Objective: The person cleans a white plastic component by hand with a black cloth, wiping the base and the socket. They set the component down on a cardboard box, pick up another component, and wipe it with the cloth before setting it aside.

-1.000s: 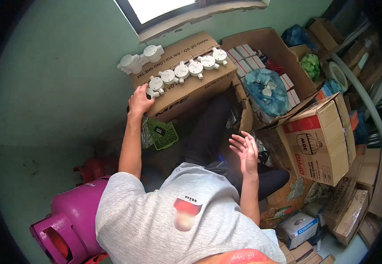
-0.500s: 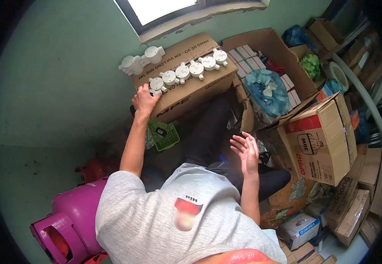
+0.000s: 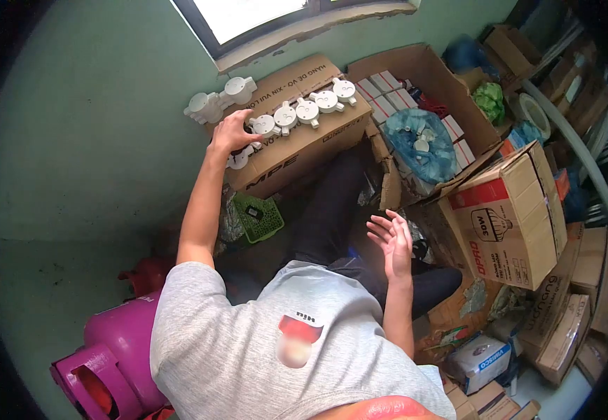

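A row of white round conduit junction boxes (image 3: 307,112) lies across the top of a cardboard carton marked MPE (image 3: 297,157). My left hand (image 3: 232,133) is at the row's left end, thumb and fingers closed around a junction box there that the hand partly hides. Just below it, another white junction box (image 3: 238,160) sits at the carton's near left edge. More white boxes (image 3: 206,107) stand at the back left corner by the wall. Held above my lap, my right hand (image 3: 394,241) has its fingers apart with nothing in it.
To the right is an open carton (image 3: 451,77) of small white boxes and a blue plastic bag (image 3: 423,150). An OPRO carton (image 3: 510,220) stands nearer. A green basket (image 3: 260,220) lies below the MPE carton, and a purple gas cylinder (image 3: 118,336) is at the lower left.
My left hand has moved slightly up along the row, leaving one junction box at the carton's near left edge. My right hand stays in place. The view has shifted slightly.
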The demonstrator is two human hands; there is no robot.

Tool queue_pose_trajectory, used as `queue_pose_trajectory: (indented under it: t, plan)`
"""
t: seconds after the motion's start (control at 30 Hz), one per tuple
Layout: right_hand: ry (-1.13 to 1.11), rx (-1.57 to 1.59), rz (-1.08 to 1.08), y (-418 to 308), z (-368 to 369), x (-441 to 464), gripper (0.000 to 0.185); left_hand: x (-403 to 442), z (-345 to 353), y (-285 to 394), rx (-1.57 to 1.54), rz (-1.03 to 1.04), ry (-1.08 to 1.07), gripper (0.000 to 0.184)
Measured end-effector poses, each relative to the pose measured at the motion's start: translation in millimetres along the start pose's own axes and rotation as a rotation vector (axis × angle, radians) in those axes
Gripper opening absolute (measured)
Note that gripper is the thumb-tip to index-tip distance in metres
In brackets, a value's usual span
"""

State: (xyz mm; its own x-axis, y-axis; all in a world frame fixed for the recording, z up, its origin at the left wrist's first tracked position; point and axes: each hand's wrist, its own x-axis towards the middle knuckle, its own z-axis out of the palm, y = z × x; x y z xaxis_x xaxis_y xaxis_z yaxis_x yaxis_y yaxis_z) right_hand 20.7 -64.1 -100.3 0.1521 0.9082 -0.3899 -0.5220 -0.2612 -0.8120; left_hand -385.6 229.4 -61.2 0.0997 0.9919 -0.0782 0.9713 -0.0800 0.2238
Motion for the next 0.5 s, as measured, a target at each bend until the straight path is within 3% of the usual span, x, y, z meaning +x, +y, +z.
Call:
queue_pose_trajectory:
  t: [0.2,0.5]
  plan:
    - [0.014,0.016,-0.006,3,-2,-2,0.04,26,5,13,0.075,-0.027,-0.048,0.09]
    - [0.022,0.018,-0.016,3,-4,-3,0.039,40,10,10,0.102,0.068,-0.144,0.077]
